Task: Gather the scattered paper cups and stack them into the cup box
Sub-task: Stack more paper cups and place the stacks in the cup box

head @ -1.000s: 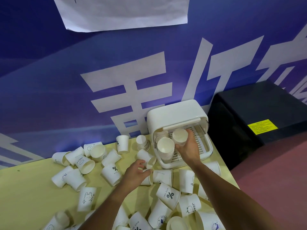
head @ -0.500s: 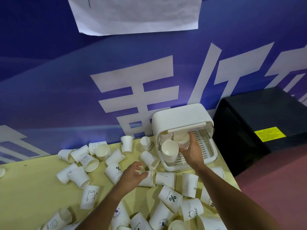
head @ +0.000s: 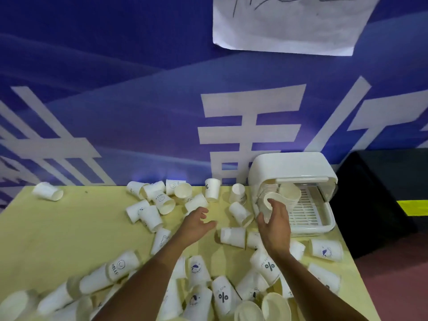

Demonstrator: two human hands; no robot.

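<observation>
Across the upper half of the frame runs a blue banner (head: pixel 115 112) with large white characters, a sheet of paper (head: pixel 289 24) pinned at its upper right. Below it the yellow-green table (head: pixel 69 228) fills the lower frame, strewn with white paper cups (head: pixel 120 267), most lying on their sides, thickest along the bottom edge and centre. A black cabinet (head: pixel 382 193) stands at the right edge.

At centre right, against the banner, sits the white cup box (head: pixel 289 165), its front open. Two stacks lie in it on their sides, mouths toward the camera: a rear stack (head: pixel 291 195) on the slatted tray and a front stack (head: pixel 266 210) at the box's left side.

The right hand (head: pixel 275 228) grips the near end of the front stack, fingers curled over its rim and thumb beneath. The left hand (head: pixel 196 224) hovers over the table's centre, fingers loosely curled, thumb out, holding nothing.

The next pick looks to be the left hand's, since it is free and the loose cups are nearer it. One side-lying cup (head: pixel 232 237) rests just right of its thumb, long axis running left to right. Another tipped cup (head: pixel 196 202) lies just above the fingertips, slanting toward the upper right. Which end of either is the mouth I cannot tell for certain.
</observation>
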